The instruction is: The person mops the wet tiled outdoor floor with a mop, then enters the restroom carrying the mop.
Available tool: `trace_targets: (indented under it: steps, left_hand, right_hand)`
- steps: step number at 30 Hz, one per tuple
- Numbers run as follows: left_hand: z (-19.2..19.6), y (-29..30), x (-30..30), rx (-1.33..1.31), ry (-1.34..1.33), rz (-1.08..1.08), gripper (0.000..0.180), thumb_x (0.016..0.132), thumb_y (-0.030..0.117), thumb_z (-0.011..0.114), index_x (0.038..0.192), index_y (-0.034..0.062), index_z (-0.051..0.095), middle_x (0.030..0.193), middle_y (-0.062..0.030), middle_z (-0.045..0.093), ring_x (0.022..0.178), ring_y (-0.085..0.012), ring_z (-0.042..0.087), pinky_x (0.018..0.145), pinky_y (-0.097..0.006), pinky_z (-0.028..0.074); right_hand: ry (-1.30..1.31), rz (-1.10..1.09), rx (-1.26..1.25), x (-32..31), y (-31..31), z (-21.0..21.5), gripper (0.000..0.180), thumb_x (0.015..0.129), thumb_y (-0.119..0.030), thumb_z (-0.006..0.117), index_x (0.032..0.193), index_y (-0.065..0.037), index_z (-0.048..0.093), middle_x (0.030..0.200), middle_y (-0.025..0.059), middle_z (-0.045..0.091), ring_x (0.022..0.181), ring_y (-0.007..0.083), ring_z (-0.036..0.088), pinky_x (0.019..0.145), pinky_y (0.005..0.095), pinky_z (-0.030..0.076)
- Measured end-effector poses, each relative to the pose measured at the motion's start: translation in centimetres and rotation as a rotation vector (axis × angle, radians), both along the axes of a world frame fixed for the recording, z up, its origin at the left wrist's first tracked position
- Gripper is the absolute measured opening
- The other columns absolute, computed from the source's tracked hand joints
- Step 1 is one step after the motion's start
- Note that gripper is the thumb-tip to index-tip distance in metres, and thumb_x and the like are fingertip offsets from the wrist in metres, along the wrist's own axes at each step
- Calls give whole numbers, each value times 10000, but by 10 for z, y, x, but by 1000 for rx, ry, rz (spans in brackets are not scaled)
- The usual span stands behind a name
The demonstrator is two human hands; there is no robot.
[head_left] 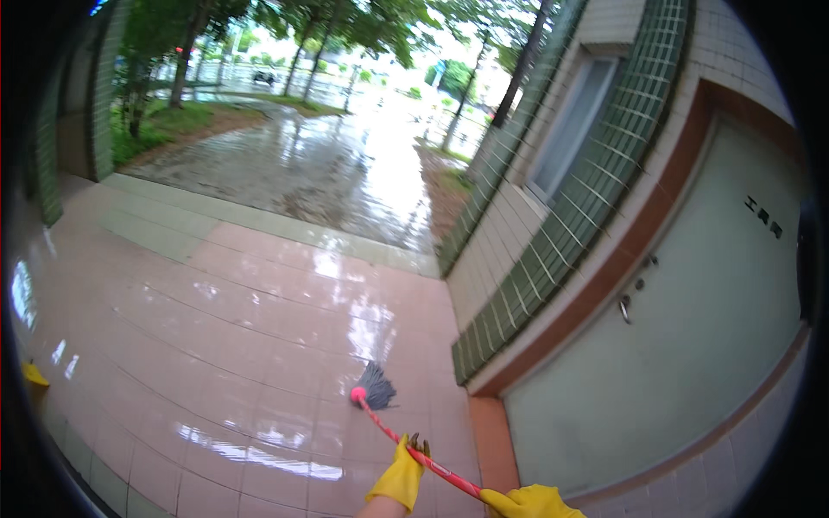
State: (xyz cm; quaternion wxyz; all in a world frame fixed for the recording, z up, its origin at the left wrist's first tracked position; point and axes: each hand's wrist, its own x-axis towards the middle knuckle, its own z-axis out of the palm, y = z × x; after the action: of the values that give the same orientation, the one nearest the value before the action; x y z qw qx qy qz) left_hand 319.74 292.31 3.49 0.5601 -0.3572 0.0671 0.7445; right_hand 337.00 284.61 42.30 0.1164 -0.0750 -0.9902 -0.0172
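Observation:
A mop with a grey string head (pixel 376 386), a pink collar and a red handle (pixel 445 472) slants across the lower middle of the view. Its head rests on shiny pink floor tiles (pixel 285 337). My left hand (pixel 401 476), in a yellow rubber glove with dark smudges at the fingertips, is closed around the middle of the visible handle. Farther up the handle, at the bottom edge, my right hand (pixel 531 502) in a matching glove grips it too. The handle's upper end is hidden behind that glove and the edge of the picture.
On the right stands a pale grey-green door (pixel 665 345) with a metal handle (pixel 624 309) and brown frame. A green-tiled pillar (pixel 561 250) juts out beside it. A pale sill (pixel 276 223) borders the wet pavement (pixel 302 164). Something yellow (pixel 34 375) shows at the left edge.

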Motion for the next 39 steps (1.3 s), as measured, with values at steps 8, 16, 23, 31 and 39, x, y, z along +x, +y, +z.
trace_targets:
  steps: [8,16,23,31,39]
  left_hand:
    - [-38,-185,-143,-166,129,660,312,893,370,494,1096,133,495,985,-8,616,881,-160,577,768,-350,518]
    - [-17,-369,-254,-474,38,1025,250,804,256,664,815,80,487,722,-83,578,595,-212,580,608,-347,562]
    - [-16,-455,-232,-524,-234,1459,245,780,206,684,831,73,484,743,-54,548,653,-176,608,604,-361,573]
    - [33,-467,-265,-427,-372,1753,244,831,293,621,936,122,481,771,-39,565,653,-166,575,671,-343,559]
    - [67,-412,-312,-376,-284,1507,463,889,469,470,1062,41,427,967,-163,573,850,-313,592,698,-414,516]
  right_hand:
    - [38,484,-94,-150,-26,-14,310,725,-124,634,1034,-107,611,560,47,503,446,232,502,414,355,394]
    - [-222,787,-206,-239,-130,-88,414,756,-154,617,1165,-154,552,656,55,516,525,266,533,463,397,430]
    - [-309,965,-403,-304,-160,-77,463,732,-116,660,1179,-148,549,769,68,590,617,278,564,542,371,452]
    - [-336,525,-1340,-421,-169,-79,410,873,-34,463,1282,-35,433,1042,149,595,898,190,595,837,298,465]
    - [-403,542,-1841,-582,-201,-46,476,933,-264,419,1266,76,398,794,93,624,745,147,581,799,281,484]
